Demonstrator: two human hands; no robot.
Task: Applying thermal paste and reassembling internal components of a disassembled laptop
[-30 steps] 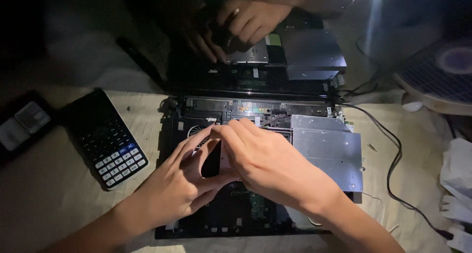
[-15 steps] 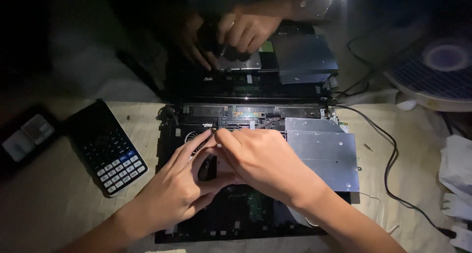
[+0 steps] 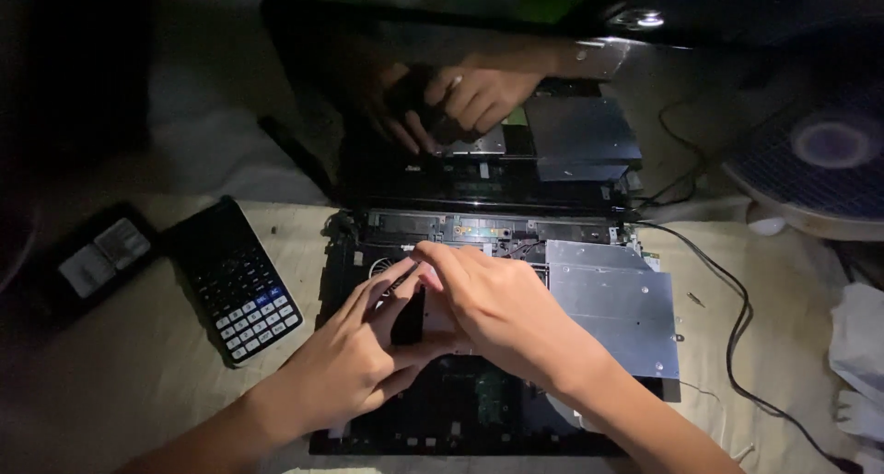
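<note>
An opened laptop base (image 3: 479, 409) lies on the table with its dark circuit board and a silver metal drive cover (image 3: 612, 308) exposed. My left hand (image 3: 354, 363) rests over the middle of the base, its thumb and fingers around a small dark rectangular part (image 3: 408, 319). My right hand (image 3: 502, 308) reaches across from the right. Its fingertips pinch the top of a thin dark tool (image 3: 399, 278) that slants down toward my left fingers. The tool's tip is hidden between the hands. The upright glossy screen (image 3: 460, 161) mirrors both hands.
A black calculator (image 3: 235, 285) lies left of the laptop, with a dark flat device (image 3: 92, 262) farther left. A black cable (image 3: 737, 327) runs along the right side. A round fan (image 3: 820, 161) stands at the back right, and white cloth (image 3: 861, 345) is at the right edge.
Both hands stay over the same spot on the laptop base, fingertips shifting only slightly around the thin tool. The view has tilted, so the screen and its reflection show more.
</note>
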